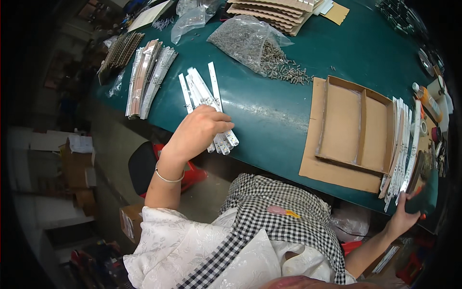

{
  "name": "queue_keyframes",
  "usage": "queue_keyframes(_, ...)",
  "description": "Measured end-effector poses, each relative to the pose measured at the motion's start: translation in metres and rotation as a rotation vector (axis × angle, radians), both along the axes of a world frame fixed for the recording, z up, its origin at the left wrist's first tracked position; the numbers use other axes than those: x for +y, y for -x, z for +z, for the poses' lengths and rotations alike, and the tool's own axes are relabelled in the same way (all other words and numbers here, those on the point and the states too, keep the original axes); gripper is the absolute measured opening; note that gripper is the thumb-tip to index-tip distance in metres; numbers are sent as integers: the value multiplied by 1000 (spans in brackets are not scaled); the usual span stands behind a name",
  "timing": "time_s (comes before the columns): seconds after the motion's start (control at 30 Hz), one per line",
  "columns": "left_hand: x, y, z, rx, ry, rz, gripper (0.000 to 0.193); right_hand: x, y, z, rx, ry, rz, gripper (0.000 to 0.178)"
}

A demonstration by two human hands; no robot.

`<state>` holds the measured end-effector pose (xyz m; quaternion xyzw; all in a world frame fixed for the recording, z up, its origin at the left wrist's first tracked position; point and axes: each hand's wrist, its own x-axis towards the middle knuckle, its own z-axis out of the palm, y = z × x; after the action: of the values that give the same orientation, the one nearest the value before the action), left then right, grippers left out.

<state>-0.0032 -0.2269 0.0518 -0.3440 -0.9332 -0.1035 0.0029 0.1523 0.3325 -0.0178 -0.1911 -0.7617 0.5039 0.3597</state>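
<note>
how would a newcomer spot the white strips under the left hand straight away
Start at the green tabletop and follow its near edge left from the shallow cardboard tray. The loose white strips lie there, beneath the left hand. Unlike the close-packed bundle of strips farther left, their far ends splay apart.

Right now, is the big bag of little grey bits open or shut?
The bag is open: grey bits spill from its right side onto the table.

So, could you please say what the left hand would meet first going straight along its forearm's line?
Probably the white strips at the left hand, then the clear bag of small parts; depth is unclear.
</note>
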Motion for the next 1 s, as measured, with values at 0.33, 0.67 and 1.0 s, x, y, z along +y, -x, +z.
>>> queue_keyframes(0.33,-3,-9,3,-189,54,67,37,-103,-14,30,-27,266,337,73)
queue_keyframes(0.67,47,12,18,-59,-24,-78,28,-165,16,-6,-66,328,258,61)
queue_keyframes(1.0,166,136,-52,61,-178,59,12,-149,0,-15,20,297,214,50)
